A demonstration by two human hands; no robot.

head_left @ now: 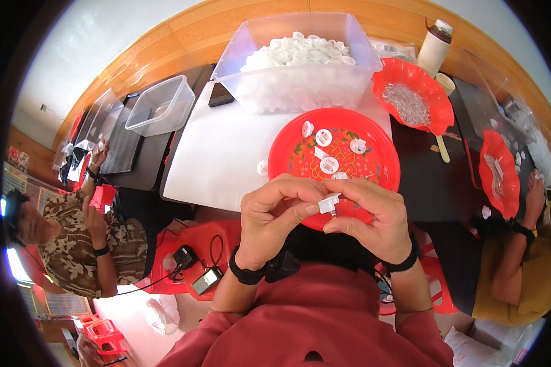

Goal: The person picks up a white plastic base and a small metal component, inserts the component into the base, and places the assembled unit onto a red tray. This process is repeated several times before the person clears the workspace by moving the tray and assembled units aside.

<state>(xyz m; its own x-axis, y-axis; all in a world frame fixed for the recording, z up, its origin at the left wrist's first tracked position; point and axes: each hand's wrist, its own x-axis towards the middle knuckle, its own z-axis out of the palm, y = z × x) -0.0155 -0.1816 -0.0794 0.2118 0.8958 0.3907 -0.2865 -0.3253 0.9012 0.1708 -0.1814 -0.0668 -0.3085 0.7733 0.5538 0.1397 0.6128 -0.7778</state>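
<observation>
Over the near edge of a red round tray [386,183], my two hands meet at one small white plastic part [328,203]. My left hand [272,211] pinches this part between thumb and fingers. From the right, my right hand [376,214] closes on a small clear piece [333,214] at the part's underside; fingertips partly hide where the two join. Several white round plastic parts [329,165] lie on the tray, some flat and some tipped on their sides.
A clear bin [226,67] heaped with white caps stands behind the tray. Right of it are a red scalloped bowl [431,110] of clear pieces and a thermos [434,49]. Co-workers sit at left [67,244] and right [520,263]. An empty clear box [159,107] stands left.
</observation>
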